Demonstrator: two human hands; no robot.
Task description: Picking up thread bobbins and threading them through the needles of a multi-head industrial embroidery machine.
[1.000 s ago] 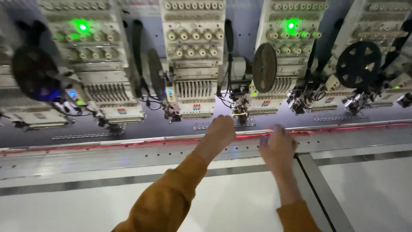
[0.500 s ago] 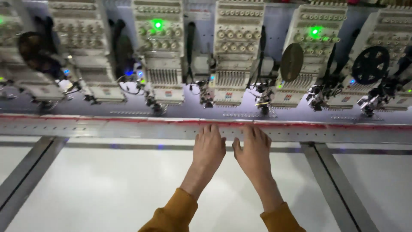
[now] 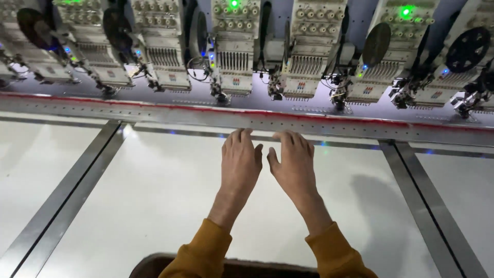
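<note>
Two mustard sleeves lead to the left hand and right hand, both palm-down with fingers spread flat, gripping nothing, side by side on the white fabric panel. Beyond lies the red-edged metal rail, then embroidery heads with green lights.

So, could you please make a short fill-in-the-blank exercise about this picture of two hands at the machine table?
1. The left hand and the right hand lie side by side, palms facing ____, on the white flat table surface.
2. Both sleeves are ____ in colour.
3. The small round lamp on the embroidery head above the hands glows ____.
4. Both hands hold ____.

Missing words: down; mustard yellow; green; nothing
</note>
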